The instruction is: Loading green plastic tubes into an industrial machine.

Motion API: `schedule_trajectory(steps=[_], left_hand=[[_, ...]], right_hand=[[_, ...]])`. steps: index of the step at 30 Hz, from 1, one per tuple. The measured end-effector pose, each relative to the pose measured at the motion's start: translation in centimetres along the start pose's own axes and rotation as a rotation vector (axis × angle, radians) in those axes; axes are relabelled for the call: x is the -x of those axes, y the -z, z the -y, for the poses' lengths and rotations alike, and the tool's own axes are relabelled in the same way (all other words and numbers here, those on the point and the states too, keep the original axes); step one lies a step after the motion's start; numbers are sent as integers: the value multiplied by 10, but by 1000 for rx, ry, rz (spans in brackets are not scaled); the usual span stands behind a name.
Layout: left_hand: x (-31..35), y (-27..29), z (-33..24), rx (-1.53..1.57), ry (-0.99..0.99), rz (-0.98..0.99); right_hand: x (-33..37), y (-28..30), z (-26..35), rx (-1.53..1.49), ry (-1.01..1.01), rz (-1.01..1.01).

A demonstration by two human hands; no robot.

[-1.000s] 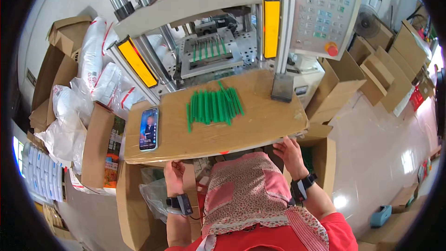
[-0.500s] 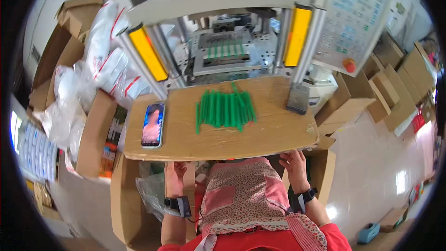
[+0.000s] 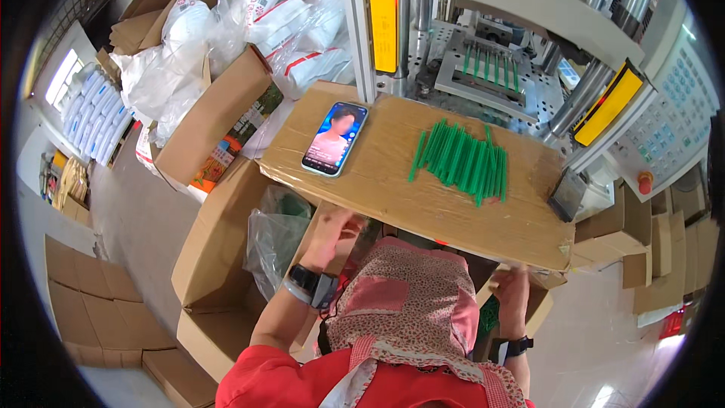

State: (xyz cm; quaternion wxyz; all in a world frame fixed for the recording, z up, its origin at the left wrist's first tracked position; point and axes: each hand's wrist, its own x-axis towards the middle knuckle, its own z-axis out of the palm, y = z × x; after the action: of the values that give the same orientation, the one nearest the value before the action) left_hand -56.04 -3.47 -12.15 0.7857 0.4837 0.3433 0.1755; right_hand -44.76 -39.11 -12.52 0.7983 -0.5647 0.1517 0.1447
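Observation:
My left hand [image 3: 334, 237] is just below the front edge of the cardboard-covered table [image 3: 408, 185], over the side of an open carton. Its fingers are loosely bent and a little apart, and I see nothing in them. At the table's right front edge, my right hand [image 3: 512, 296] hangs beside another box, fingers curled inward; blur and the table's edge hide what, if anything, they hold. A bunch of thin green sticks [image 3: 462, 157] lies side by side on the table, touched by neither hand. Left of them is a phone [image 3: 334, 138] with its screen lit.
Behind the table stands a press machine with several green sticks [image 3: 491, 66] on its metal plate [image 3: 468, 83]. Yellow guards [image 3: 383, 19] flank it; a button panel [image 3: 668, 117] is at right. The left carton [image 3: 208, 249] contains a clear plastic bag [image 3: 276, 249]. White sacks [image 3: 276, 19] are piled behind.
The view has swung left, so table and machine appear farther right and tilted. My left hand has shifted inward along the table's front edge; my right hand's fingers look more curled.

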Motion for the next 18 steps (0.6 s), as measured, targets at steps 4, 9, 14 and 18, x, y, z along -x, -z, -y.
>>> schedule_trajectory(steps=[4,9,14,18], left_hand=[[19,-7,-6,-400,6,359],[31,-59,-45,-599,-546,280],[-4,-90,-64,-527,-678,210],[-24,-94,-52,-383,-614,214]], right_hand=[[15,8,15,567,3,518],[17,-22,64,669,429,403],[-9,-59,103,926,817,278],[-30,-52,89,819,712,321]])
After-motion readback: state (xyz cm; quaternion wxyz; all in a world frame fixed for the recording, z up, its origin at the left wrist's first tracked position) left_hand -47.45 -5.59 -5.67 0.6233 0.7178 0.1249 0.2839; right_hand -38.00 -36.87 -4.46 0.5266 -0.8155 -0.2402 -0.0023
